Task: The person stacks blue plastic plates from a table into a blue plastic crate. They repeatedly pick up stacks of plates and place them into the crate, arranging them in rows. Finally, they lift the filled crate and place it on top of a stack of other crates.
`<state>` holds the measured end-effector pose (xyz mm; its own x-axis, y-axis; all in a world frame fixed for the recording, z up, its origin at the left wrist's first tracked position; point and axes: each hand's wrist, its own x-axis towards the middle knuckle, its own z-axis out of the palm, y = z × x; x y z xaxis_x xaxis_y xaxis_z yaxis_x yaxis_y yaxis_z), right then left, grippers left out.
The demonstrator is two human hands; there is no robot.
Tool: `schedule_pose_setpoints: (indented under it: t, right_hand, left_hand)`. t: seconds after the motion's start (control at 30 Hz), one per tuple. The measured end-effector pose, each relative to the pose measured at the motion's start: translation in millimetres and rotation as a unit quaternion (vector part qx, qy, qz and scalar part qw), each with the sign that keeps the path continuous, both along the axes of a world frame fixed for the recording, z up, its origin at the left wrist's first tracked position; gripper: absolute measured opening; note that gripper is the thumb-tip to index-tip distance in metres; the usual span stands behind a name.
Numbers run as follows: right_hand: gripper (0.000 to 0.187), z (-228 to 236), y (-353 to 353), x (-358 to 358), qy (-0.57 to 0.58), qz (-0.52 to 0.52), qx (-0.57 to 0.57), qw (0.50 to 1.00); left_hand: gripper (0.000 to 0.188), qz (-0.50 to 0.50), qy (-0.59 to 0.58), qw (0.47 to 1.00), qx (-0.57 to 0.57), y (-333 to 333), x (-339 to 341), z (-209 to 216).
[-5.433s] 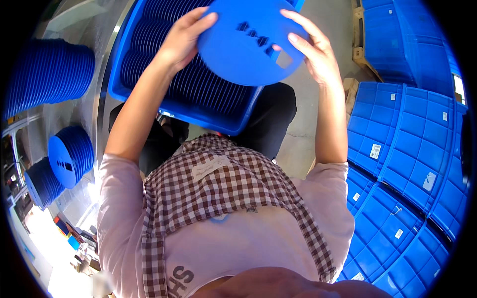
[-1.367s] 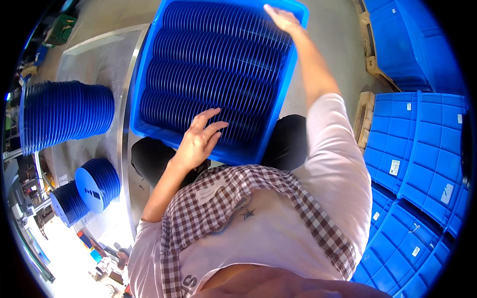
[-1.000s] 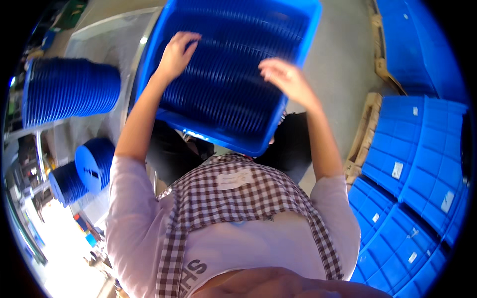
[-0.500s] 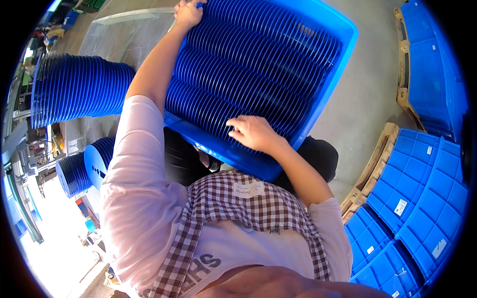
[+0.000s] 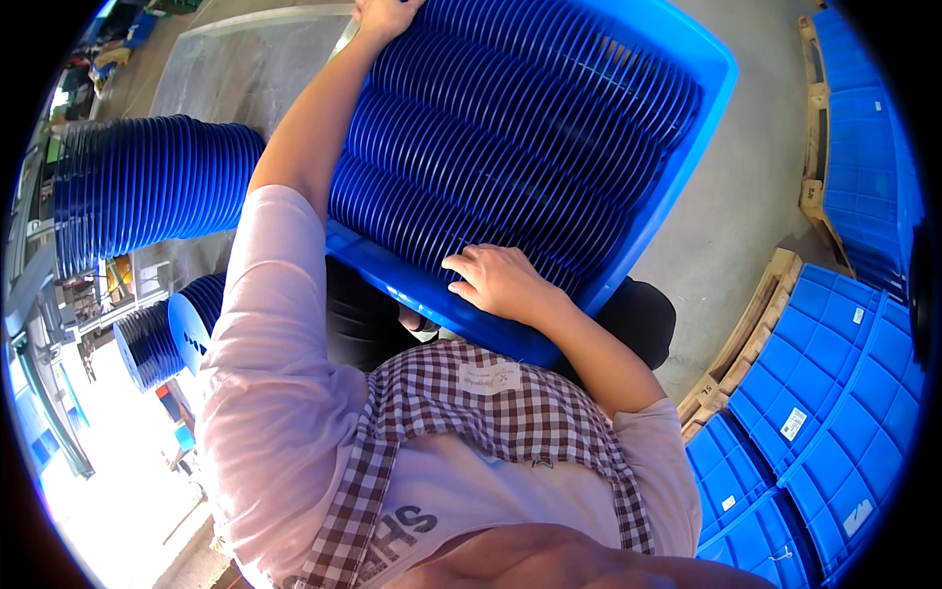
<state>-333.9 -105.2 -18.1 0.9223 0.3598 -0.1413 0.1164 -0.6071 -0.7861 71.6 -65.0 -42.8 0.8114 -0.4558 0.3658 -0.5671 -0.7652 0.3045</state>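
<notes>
A large blue plastic bin (image 5: 677, 182) in front of me holds several rows of thin dark-blue discs (image 5: 491, 137) standing on edge. My right hand (image 5: 500, 280) rests on the nearest row, close to the bin's near wall. Its fingers are bent and its thumb stands apart, with nothing plainly gripped. My left hand (image 5: 386, 14) reaches to the far left end of the rows. The picture's upper edge cuts off its fingers, so what they touch is hidden.
A long row of blue discs (image 5: 157, 187) lies to the left by a clear sheet (image 5: 250, 69). Below it are blue spools (image 5: 147, 344). Blue crates (image 5: 810, 353) sit on wooden pallets (image 5: 746, 339) at the right.
The bin appears shifted slightly right in the picture. My left hand sits a little farther right and higher, now partly out of the picture. My right hand is slightly lower on the discs.
</notes>
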Motion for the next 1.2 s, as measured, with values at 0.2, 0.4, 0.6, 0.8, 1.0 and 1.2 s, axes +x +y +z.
schedule_pose_setpoints:
  t: [0.2,0.4,0.6,0.8,1.0,1.2]
  right_hand:
    - [0.029,-4.6,1.7,1.3,-0.011,0.006,-0.011,1.000]
    - [0.029,-4.2,-1.2,2.0,-0.005,-0.001,-0.015,1.000]
    - [0.029,-8.1,0.5,1.2,-0.005,0.000,-0.026,1.000]
    - [0.029,-8.4,-1.0,2.0,0.004,0.001,-0.034,0.999]
    - [0.030,-8.1,0.2,2.0,0.007,0.008,-0.031,0.999]
    - [0.031,-6.3,-1.1,4.1,0.026,0.013,-0.039,0.999]
  left_hand:
    - [0.030,0.045,0.015,0.998,0.031,-5.6,-18.6,12.8]
    - [0.039,-0.005,-0.012,0.998,0.065,-7.2,-29.6,19.4]
    - [0.040,-0.149,-0.171,0.970,0.083,-6.0,-23.5,14.4]
    - [0.033,-0.215,-0.202,0.951,0.090,-8.9,-16.8,7.8]
    - [0.026,-0.182,-0.124,0.974,0.044,-16.5,-24.3,12.9]
    - [0.034,-0.121,-0.076,0.988,0.055,-25.6,-38.2,18.9]
